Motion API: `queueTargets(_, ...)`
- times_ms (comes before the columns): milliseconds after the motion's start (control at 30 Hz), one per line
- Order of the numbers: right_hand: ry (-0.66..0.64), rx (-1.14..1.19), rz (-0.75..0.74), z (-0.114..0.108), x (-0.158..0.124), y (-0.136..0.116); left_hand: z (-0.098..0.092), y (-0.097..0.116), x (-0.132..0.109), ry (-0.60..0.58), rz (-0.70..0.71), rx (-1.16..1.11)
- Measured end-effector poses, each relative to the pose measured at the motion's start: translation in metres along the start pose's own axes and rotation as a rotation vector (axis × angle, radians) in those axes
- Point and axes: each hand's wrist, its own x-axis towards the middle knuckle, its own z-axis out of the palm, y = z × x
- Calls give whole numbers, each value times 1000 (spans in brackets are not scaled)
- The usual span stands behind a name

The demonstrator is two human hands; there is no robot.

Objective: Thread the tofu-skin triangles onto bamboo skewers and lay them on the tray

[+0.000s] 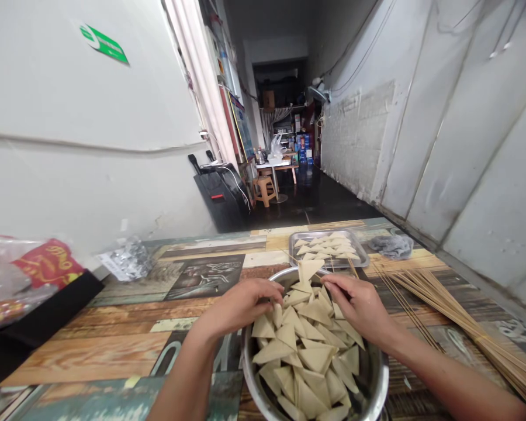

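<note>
A round steel bowl (251, 374) in front of me is heaped with flat, beige triangular tofu pieces (309, 356). Over its left rim, my left hand (256, 298) curls, thumb and fingers closed on a tofu piece (277, 316). My right hand (353, 301) is at the bowl's far right, its thumb and forefinger pinched together. One tofu piece (310, 271) stands up beside those fingertips. A thin bamboo skewer (289, 255) shows beyond it, roughly in line with the pinch; the stretch between is hidden.
Behind the bowl lies a metal tray (364, 257) with rows of triangles. Loose skewers (409, 307) and a thick skewer bundle (469, 327) are on the right, near a crumpled grey plastic bag (392, 247). A black box (39, 327) with packets and a clear bag (129, 260) sit left.
</note>
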Motion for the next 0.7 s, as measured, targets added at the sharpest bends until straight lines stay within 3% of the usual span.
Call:
queueTargets(133, 44, 2, -2, 0, -1, 1, -6, 6, -6, 18, -70, -164)
queueTargets(200, 72, 0, -6, -1, -1, 2, -4, 6, -5, 87, -106, -342)
queueTargets(367, 134, -19, -44, -3, -1, 0, 6, -4, 9, 497, -211, -1002)
queueTargets(467, 80, -21, -94, -2, -3, 1, 6, -15, 16, 676, -271, -1380)
queueTargets(567, -6, -32, -115, -1, -4, 2, 4, -22, 19, 744, -323, -1620)
queueTargets(700, -45, -66, -113, 1, -3, 4, 6, -23, 21, 771, -378, -1758)
